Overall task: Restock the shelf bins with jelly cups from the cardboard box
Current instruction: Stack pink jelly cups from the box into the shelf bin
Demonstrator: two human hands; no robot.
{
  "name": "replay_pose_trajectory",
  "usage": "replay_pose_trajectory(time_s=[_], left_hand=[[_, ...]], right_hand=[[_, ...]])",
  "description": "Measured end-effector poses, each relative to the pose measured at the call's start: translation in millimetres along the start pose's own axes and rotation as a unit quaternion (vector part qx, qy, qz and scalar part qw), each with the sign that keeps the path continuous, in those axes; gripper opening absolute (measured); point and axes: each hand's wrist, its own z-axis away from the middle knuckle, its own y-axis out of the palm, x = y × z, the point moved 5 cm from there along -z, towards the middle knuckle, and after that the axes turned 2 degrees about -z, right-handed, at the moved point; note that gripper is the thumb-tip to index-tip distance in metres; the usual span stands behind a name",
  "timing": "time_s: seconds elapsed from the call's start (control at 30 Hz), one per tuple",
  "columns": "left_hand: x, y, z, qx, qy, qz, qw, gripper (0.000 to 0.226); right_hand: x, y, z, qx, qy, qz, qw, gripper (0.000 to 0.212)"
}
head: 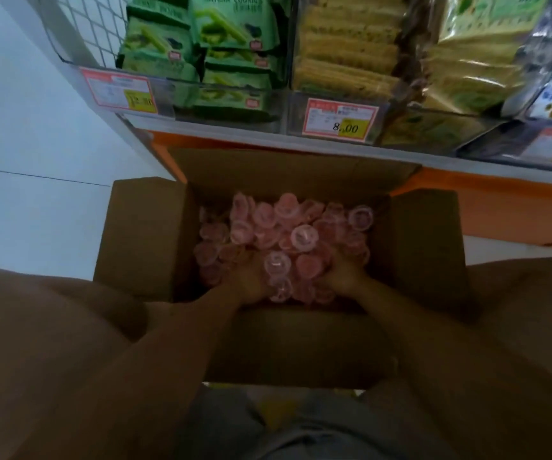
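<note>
Cardboard box [141, 240]: at the middle of the frame, on the pale floor [35, 210], with all four flaps folded outward. The far flap rests against the orange base [500, 210] under the shelf, and the near flap lies toward the person, below the forearms.

Jelly cups [302, 237]: small pink cups with clear lids, heaped loosely inside the box and filling its floor. Some lie lid-up, others on their sides. A clump of them sits between the two hands at the near side of the heap.

Left hand [246, 277]: reaches into the near left part of the box, back of the hand up, touching the cups. Its fingers are sunk in the pile, so I cannot tell whether it grips anything.

Right hand [344, 275]: reaches into the near right part of the box, pressed against the same clump from the other side. Its fingers are also hidden among the cups, so its grip cannot be told.

Legs [52, 343]: bent knees at lower left and lower right of the frame, either side of the box.

Shelf [268, 137]: runs along the top of the frame, just beyond the box.

Cookie packs [234, 24]: green, stacked at upper middle, printed "MATCHA COOKIES".

Cracker packs [344, 54]: tan stacks at upper right of centre.

Price tags [341, 122]: red-bordered, on the shelf front; the middle one reads 8.00.

Wire panel [92, 24]: white mesh at upper left, closing the shelf's end.
</note>
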Motion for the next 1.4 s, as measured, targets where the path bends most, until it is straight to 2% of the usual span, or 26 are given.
replay_pose_trajectory(time_s=[0.2,0.27,0.33,0.43,0.5,0.63,0.67,0.73,0.83,0.9,1.03,1.17,1.23,1.3,1.4], left_hand=[[-4,14,-19,-0.011,0.048,0.122,0.991,0.086],[-5,14,-20,0.002,0.016,0.156,0.988,0.09],[-10,14,-23,0.016,0.017,0.161,0.987,0.092],[1,34,-44,0.005,0.045,0.165,0.985,0.119],[11,47,-53,0.008,0.027,0.18,0.983,0.107],[-13,29,-15,0.088,0.038,0.166,0.982,0.058],[-12,32,-15,0.1,0.03,0.178,0.979,0.054],[-12,38,-18,0.108,0.032,0.209,0.971,0.047],[0,57,-32,0.118,0.002,0.252,0.96,0.067],[-4,37,-16,0.084,0.014,0.264,0.961,0.062],[1,35,-13,0.09,-0.008,0.344,0.934,0.078],[-3,33,-12,0.096,-0.03,0.444,0.89,0.085],[-5,32,-12,0.117,-0.025,0.486,0.866,0.075],[-11,24,-2,0.147,-0.029,0.519,0.842,0.048],[-15,16,8,0.171,-0.042,0.558,0.811,0.039]], right_hand=[[7,0,-7,0.014,0.073,0.005,0.997,0.113],[14,4,-4,0.015,0.098,0.028,0.995,0.103],[17,7,2,-0.008,0.103,0.074,0.992,0.094],[21,7,10,-0.027,0.065,0.094,0.993,0.076],[22,6,9,0.004,0.035,0.108,0.994,0.063],[24,9,6,0.08,0.023,0.089,0.993,0.063],[23,12,5,0.09,0.03,0.086,0.992,0.063],[27,19,5,0.099,0.047,0.104,0.989,0.062],[29,20,4,0.093,0.039,0.116,0.988,0.06],[28,16,8,0.107,0.016,0.106,0.989,0.062],[29,7,22,0.107,0.001,0.08,0.991,0.058],[31,-1,30,0.041,-0.001,0.003,0.999,0.042],[33,0,31,0.03,0.001,-0.045,0.999,0.043],[36,1,32,0.034,0.009,-0.117,0.993,0.045],[47,-1,38,0.048,0.01,-0.231,0.972,0.046]])
